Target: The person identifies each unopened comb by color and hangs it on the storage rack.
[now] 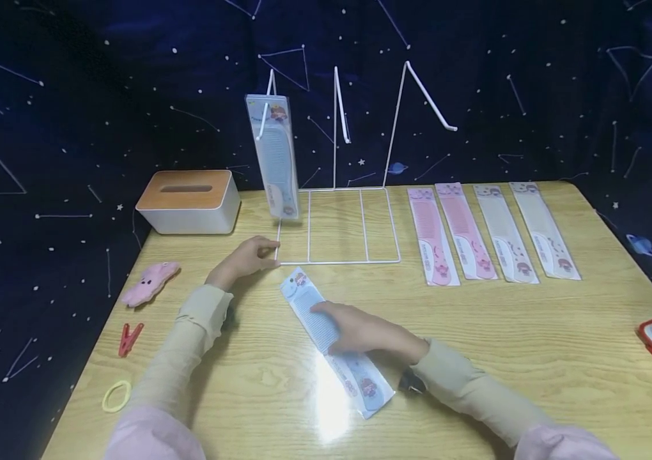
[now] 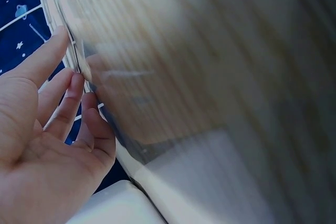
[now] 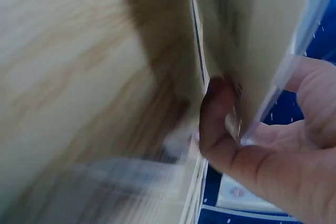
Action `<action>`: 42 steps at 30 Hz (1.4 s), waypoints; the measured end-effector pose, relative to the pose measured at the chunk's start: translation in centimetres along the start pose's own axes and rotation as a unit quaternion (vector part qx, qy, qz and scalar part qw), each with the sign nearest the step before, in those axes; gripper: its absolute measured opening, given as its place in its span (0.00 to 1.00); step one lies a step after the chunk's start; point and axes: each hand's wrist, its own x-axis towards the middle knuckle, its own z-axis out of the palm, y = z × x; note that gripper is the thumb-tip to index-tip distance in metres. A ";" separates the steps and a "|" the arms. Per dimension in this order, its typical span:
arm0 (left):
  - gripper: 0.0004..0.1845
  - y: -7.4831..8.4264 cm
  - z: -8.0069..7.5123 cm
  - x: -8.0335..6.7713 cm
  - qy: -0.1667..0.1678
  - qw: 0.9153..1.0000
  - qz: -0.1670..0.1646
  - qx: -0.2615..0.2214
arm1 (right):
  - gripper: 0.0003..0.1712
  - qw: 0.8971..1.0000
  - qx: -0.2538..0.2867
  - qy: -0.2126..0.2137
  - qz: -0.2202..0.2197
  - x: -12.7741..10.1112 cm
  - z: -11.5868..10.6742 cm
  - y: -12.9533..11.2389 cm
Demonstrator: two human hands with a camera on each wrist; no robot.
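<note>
step: picking up flat blue packaged comb (image 1: pixel 332 335) lying just before white wire hook rack (image 1: pixel 337 223) | right hand (image 1: pixel 369 332) pinches it — left hand (image 1: pixel 245 259), fingers relaxed, steadies rack's front corner | next: likely lift, align pack's hole with a free hook

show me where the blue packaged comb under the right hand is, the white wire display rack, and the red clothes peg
Blue packaged comb flat on the table (image 1: pixel 360 382), head view, on its lower printed end.
White wire display rack (image 1: pixel 334 225), head view, on its flat base grid.
Red plastic clothes peg (image 1: pixel 130 338), head view, on its middle.

Right hand (image 3: pixel 273 150) pinches clear packet (image 3: pixel 252 51) edge (blurred); wooden table (image 3: pixel 68 66) beneath
</note>
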 end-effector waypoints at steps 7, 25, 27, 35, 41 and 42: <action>0.25 -0.5 0.2 0.1 0.010 1.000 0.008 -0.003 | 0.43 0.993 0.073 0.053 -0.075 -1.4 -2.6 -0.4; 0.29 -0.2 -0.1 0.0 0.009 1.000 0.012 0.007 | 0.43 0.944 0.095 0.215 -0.234 1.0 -10.6 -8.0; 0.29 -0.2 -0.1 0.0 0.008 1.000 0.012 0.006 | 0.43 0.946 0.082 0.220 -0.224 1.5 -10.8 -8.0; 0.29 -0.2 -0.4 0.1 0.009 1.000 0.015 0.008 | 0.39 0.949 0.080 0.226 -0.205 4.8 -11.8 -7.2; 0.30 -0.4 -0.2 0.3 0.000 1.000 0.008 0.006 | 0.39 0.954 0.121 0.211 -0.176 8.1 -12.9 -6.6; 0.30 -0.4 -0.2 0.3 -0.001 1.000 0.007 0.003 | 0.40 0.955 0.124 0.210 -0.169 8.7 -13.1 -6.5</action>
